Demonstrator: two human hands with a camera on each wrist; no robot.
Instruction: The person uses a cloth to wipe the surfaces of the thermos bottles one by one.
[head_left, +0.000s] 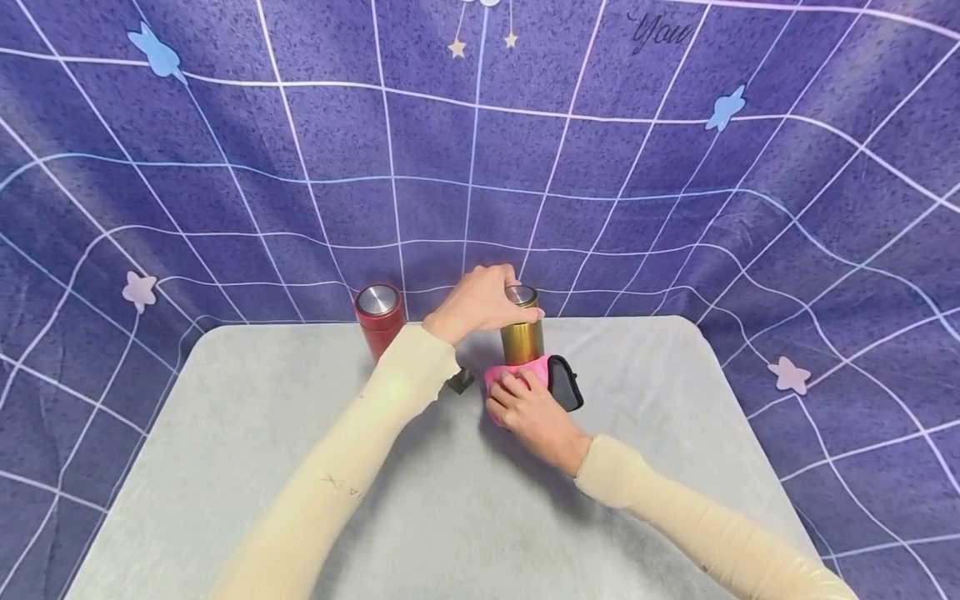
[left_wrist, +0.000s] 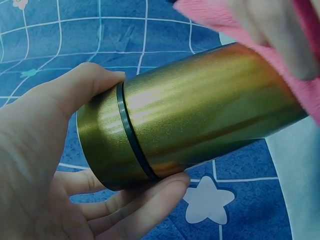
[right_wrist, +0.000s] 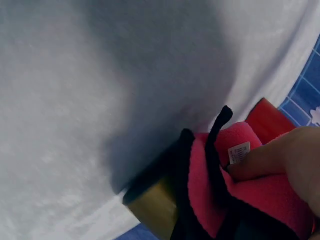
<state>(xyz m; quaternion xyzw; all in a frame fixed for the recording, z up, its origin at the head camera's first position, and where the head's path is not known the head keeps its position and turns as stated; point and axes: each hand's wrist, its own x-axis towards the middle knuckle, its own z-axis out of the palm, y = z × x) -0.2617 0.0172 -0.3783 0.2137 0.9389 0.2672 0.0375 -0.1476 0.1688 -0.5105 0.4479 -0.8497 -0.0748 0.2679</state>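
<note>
My left hand (head_left: 480, 302) grips the lid end of a gold thermos (head_left: 522, 340). In the left wrist view the thumb lies on one side of the lid (left_wrist: 100, 140) and the fingers wrap the other, near a black ring. A pink fleece cloth (right_wrist: 240, 134) with black edging, a loop and a white label is pinched in my right hand (head_left: 538, 417). It lies against the lower part of the thermos, whose base end it hides in the head view. A black panel (head_left: 564, 383) of the cloth sticks out to the right.
A red thermos (head_left: 381, 321) with a silver top stands left of my left hand, partly behind the sleeve. A small dark block (head_left: 461, 381) lies between the two thermoses. The grey-covered table (head_left: 645, 375) meets a purple gridded curtain (head_left: 600, 150) at its back edge.
</note>
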